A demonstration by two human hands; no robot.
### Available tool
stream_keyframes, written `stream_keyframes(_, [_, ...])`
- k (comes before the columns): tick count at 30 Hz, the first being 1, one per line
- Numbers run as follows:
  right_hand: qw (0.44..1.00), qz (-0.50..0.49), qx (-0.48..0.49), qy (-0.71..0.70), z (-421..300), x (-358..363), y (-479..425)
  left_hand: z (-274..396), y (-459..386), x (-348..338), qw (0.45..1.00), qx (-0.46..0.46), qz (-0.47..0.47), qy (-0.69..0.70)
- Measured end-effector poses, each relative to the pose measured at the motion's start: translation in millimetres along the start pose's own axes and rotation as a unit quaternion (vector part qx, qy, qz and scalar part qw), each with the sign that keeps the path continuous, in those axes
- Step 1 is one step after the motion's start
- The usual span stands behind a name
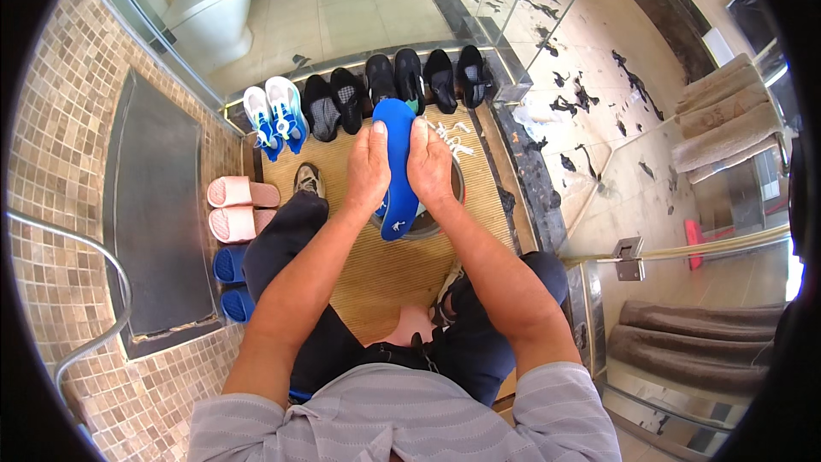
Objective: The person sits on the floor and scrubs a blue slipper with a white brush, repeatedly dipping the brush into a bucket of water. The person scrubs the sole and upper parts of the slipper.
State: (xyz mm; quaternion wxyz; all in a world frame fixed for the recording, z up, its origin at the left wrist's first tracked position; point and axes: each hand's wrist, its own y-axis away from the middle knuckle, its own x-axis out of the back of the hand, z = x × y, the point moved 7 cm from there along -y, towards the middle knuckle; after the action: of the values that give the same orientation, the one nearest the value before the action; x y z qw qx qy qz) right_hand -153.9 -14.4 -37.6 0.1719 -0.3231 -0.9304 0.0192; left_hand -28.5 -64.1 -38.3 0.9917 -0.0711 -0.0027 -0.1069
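Note:
A blue shoe insole (399,173) with a small white logo at its near end is held lengthwise between both hands. My left hand (369,170) grips its left edge, thumb lying along the top. On the opposite edge, my right hand (430,163) holds it the same way. Beneath the insole stands a round grey basin (431,230), mostly covered by the insole and hands. A second blue piece and something white show partly inside it. White shoelaces (455,140) lie by the basin's far right side, just beyond my right hand.
Several black shoes (381,77) and a blue-and-white sneaker pair (287,112) line the far edge of the ribbed mat (385,282). Pink slippers (226,192) and blue slippers (228,264) sit at the left. A glass door hinge (628,258) is at right. Dark scraps (580,96) litter the tiles beyond.

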Motion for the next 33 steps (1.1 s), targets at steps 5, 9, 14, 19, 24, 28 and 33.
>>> stream_keyframes(5, [0.999,-0.036,0.004,-0.030,-4,-5,0,8,0,5,0.999,0.008,-0.030,-0.030])
stream_keyframes(9, [0.998,-0.042,-0.007,-0.047,-5,-8,1,12,1,4,0.999,0.022,-0.034,0.008])
stream_keyframes(14, [0.998,-0.030,-0.001,-0.058,-13,-6,3,5,0,4,0.998,0.043,-0.034,0.022])
stream_keyframes(19, [0.999,-0.007,0.015,-0.045,-13,-4,2,-3,-1,4,0.998,0.047,-0.030,0.027])
stream_keyframes(24, [0.993,-0.040,-0.054,-0.096,3,-7,4,-4,-1,3,0.998,0.057,-0.031,0.025])
stream_keyframes(28, [0.999,-0.013,-0.006,0.043,-3,6,-6,-3,-3,0,0.999,0.010,-0.050,-0.008])
stream_keyframes(33, [0.996,-0.023,0.032,0.075,-20,18,-17,1,4,-11,0.987,0.030,-0.136,-0.076])
